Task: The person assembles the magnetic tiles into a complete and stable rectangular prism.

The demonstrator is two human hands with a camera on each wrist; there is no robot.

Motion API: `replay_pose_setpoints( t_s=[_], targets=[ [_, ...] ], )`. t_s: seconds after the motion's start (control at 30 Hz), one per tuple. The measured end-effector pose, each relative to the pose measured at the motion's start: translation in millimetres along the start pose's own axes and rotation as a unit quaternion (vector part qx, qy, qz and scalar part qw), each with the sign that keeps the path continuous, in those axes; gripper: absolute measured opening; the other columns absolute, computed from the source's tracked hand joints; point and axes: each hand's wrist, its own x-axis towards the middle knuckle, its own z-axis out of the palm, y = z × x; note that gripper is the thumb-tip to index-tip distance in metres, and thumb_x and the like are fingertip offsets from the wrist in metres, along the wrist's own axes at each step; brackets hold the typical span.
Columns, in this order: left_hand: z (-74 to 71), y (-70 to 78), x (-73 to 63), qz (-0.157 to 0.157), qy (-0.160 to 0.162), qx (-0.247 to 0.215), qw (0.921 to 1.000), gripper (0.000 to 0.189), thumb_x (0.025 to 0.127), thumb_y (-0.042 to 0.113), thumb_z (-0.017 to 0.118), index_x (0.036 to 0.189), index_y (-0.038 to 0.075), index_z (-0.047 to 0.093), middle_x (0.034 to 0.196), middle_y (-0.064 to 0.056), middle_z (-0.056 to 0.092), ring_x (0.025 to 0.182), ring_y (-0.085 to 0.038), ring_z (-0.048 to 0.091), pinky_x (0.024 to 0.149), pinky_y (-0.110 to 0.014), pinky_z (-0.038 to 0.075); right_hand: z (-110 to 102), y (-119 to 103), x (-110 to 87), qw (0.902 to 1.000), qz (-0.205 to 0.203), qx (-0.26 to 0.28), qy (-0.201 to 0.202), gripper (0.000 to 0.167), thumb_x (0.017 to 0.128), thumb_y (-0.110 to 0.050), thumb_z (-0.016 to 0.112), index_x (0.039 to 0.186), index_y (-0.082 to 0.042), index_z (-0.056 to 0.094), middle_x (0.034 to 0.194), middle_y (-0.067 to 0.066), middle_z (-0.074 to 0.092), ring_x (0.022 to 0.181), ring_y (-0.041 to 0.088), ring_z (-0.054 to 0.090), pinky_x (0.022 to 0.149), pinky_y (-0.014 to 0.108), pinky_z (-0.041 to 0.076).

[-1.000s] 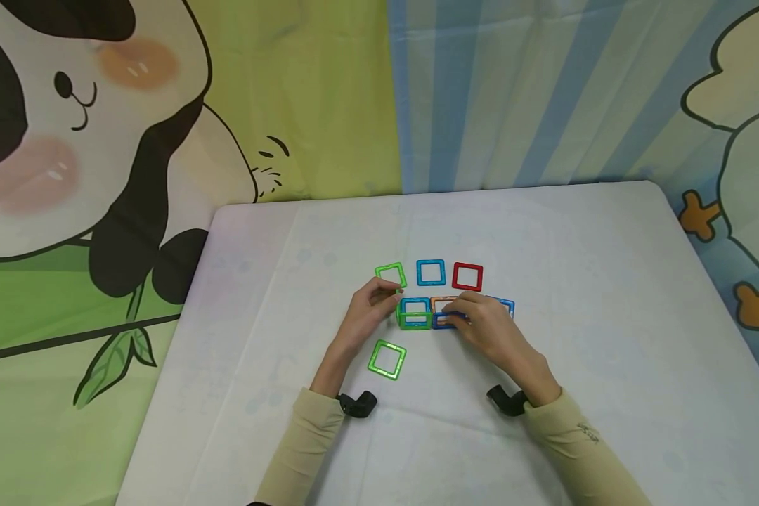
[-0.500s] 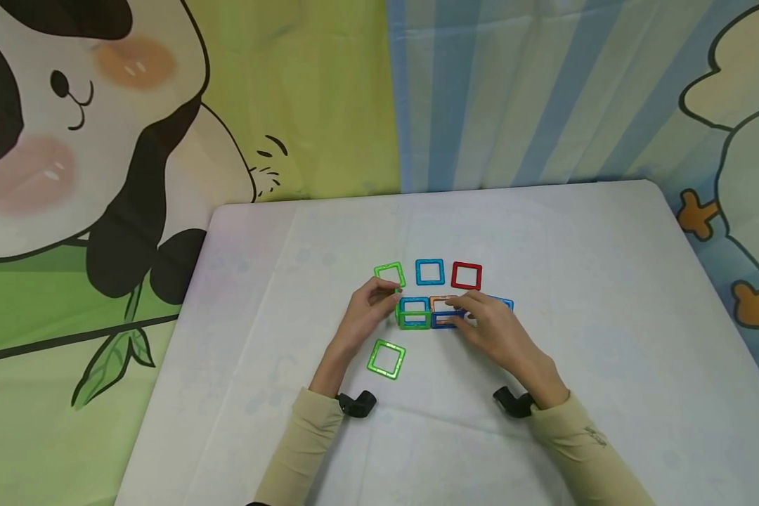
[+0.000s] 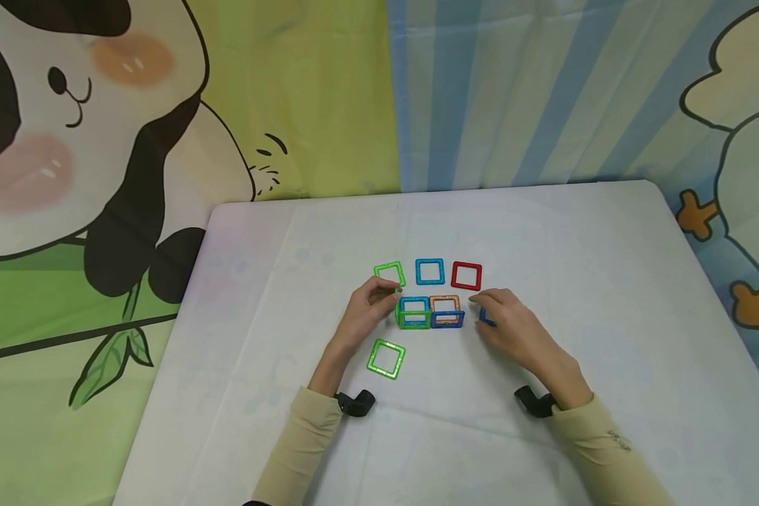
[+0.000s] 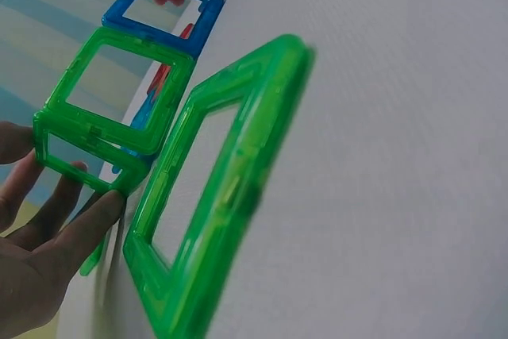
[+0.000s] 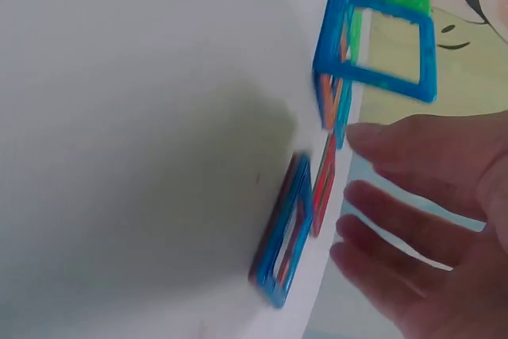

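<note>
Magnetic square tiles form a low two-square row on the table. A light blue tile (image 3: 414,300) and an orange tile (image 3: 444,299) sit behind a green front tile (image 4: 67,113) and a dark blue front tile (image 5: 381,77), which both stand upright. My left hand (image 3: 368,313) holds the upright green end tile (image 4: 87,142), thumb and fingers at its edges. My right hand (image 3: 521,330) is apart from the row, fingers spread and holding nothing. Beneath it lies a blue tile (image 5: 279,216), partly hidden in the head view; something reddish shows along its underside.
Behind the row lie a green tile (image 3: 389,266), a blue tile (image 3: 430,282) and a red tile (image 3: 466,287). A loose green tile (image 3: 386,375) lies in front. The white table (image 3: 278,295) meets a cartoon-printed cloth (image 3: 316,105) at its far edge.
My right hand has let go of the dark blue front tile and moved right, over the flat blue tile. The dark blue tile stays upright. My left hand has kept its place.
</note>
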Motion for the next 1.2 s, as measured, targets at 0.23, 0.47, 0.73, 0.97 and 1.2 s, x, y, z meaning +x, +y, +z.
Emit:
replay_pose_setpoints(
  t_s=[0.23,0.47,0.73,0.97,1.2],
  targets=[
    [0.2,-0.7,0.4,-0.011,0.004,-0.001,0.9999,0.028,0.099,0.024,0.068,0.125,0.013,0.066,0.129,-0.006,0.067,0.126,-0.022,0.062,0.105,-0.043,0.051,-3.6,9.9,-0.9,0.9968,0.007,-0.075,-0.025,0.055,0.083,0.003,0.075,0.135,0.009,0.059,0.137,0.028,0.058,0.127,0.046,0.053,0.102,0.059,0.050],
    [0.5,0.7,0.3,-0.012,0.002,-0.005,0.9999,0.028,0.099,0.023,0.068,0.125,0.012,0.066,0.129,-0.007,0.066,0.126,-0.023,0.062,0.104,-0.044,0.051,0.8,9.4,-0.1,0.9922,0.012,-0.119,-0.036,0.056,0.085,0.000,0.076,0.137,0.009,0.057,0.137,0.029,0.057,0.126,0.048,0.054,0.101,0.059,0.051],
    [0.9,0.0,1.2,-0.016,0.004,-0.006,0.9998,0.028,0.099,0.023,0.068,0.125,0.013,0.066,0.130,-0.007,0.066,0.126,-0.023,0.062,0.104,-0.043,0.052,4.7,4.3,2.8,0.9896,0.027,-0.136,-0.038,0.049,0.092,-0.004,0.071,0.136,0.010,0.056,0.134,0.031,0.057,0.121,0.048,0.056,0.093,0.058,0.055],
    [1.0,1.2,-0.1,-0.016,0.002,-0.010,0.9998,0.027,0.099,0.024,0.068,0.125,0.014,0.066,0.129,-0.006,0.066,0.125,-0.022,0.062,0.103,-0.043,0.052,5.3,4.6,3.6,0.9905,0.037,-0.129,-0.032,0.053,0.092,-0.003,0.070,0.140,0.010,0.053,0.132,0.031,0.056,0.117,0.046,0.057,0.089,0.055,0.057],
    [0.9,-0.3,0.5,-0.021,0.005,-0.013,0.9997,0.028,0.099,0.023,0.070,0.125,0.013,0.067,0.130,-0.006,0.067,0.124,-0.022,0.062,0.102,-0.043,0.052,5.3,8.7,2.4,0.9954,0.036,-0.086,-0.023,0.059,0.082,0.004,0.073,0.138,0.010,0.055,0.133,0.030,0.054,0.115,0.044,0.057,0.087,0.055,0.059]
  ],
)
